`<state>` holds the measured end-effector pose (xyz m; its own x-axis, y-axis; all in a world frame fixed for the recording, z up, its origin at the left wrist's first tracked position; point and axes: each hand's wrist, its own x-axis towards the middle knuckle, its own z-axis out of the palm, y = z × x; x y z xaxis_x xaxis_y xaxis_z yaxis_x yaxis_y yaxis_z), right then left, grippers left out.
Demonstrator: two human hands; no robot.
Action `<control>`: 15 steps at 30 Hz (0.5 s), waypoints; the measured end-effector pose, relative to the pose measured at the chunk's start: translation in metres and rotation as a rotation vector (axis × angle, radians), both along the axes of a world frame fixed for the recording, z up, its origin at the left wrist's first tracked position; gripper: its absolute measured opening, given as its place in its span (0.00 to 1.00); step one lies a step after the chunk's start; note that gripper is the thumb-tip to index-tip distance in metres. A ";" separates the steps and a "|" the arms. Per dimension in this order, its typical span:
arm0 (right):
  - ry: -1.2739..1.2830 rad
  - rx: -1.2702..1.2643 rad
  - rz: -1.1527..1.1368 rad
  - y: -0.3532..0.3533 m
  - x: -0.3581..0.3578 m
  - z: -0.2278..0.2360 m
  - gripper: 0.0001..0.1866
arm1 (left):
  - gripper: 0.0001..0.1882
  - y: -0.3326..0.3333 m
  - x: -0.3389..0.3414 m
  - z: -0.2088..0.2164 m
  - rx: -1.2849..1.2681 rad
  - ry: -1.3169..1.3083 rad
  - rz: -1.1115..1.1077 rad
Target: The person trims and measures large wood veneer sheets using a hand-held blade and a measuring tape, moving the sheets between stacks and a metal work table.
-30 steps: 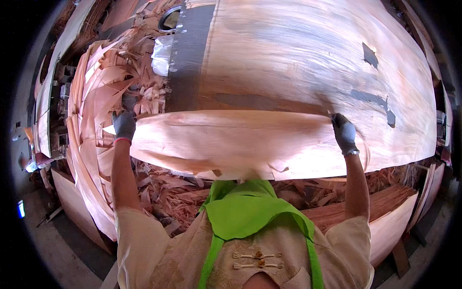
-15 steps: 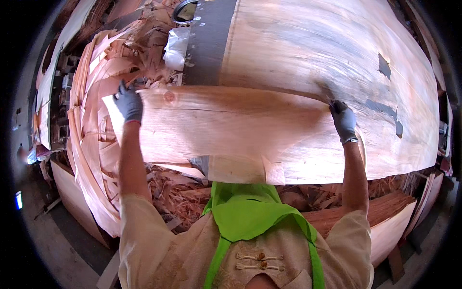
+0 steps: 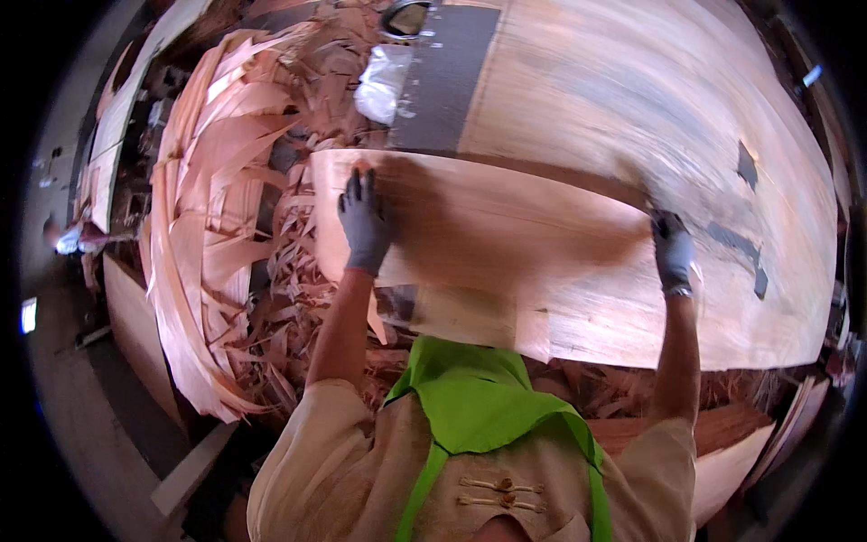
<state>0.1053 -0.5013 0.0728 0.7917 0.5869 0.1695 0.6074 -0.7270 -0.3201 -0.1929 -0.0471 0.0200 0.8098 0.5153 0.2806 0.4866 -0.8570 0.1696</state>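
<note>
A wide strip of thin wood veneer (image 3: 506, 212) lies crosswise in front of me, its far edge bowed up a little. My left hand (image 3: 364, 226), in a grey glove, rests near the strip's left end with fingers stretched over its surface. At the strip's right end, my right hand (image 3: 671, 251), also gloved, is closed on the edge with its fingers curled. Underneath spreads a large pale veneer sheet (image 3: 623, 90) with several torn dark gaps toward the right. Part of the strip's surface is in shadow.
Broken veneer scraps (image 3: 226, 181) are heaped to the left. A dark metal strip (image 3: 442, 81) borders the sheet, beside a crumpled white plastic piece (image 3: 384, 83) and a round black container (image 3: 404, 18). Near my right arm stands a stack of veneer (image 3: 722, 443).
My left hand has shifted right, from the strip's outer end onto its surface. The pale end that stuck out left is no longer there. My right hand keeps its hold; the view has shifted.
</note>
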 end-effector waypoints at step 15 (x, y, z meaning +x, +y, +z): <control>-0.166 0.013 -0.019 -0.037 -0.028 0.078 0.10 | 0.15 0.142 -0.002 0.067 -0.041 0.533 -0.283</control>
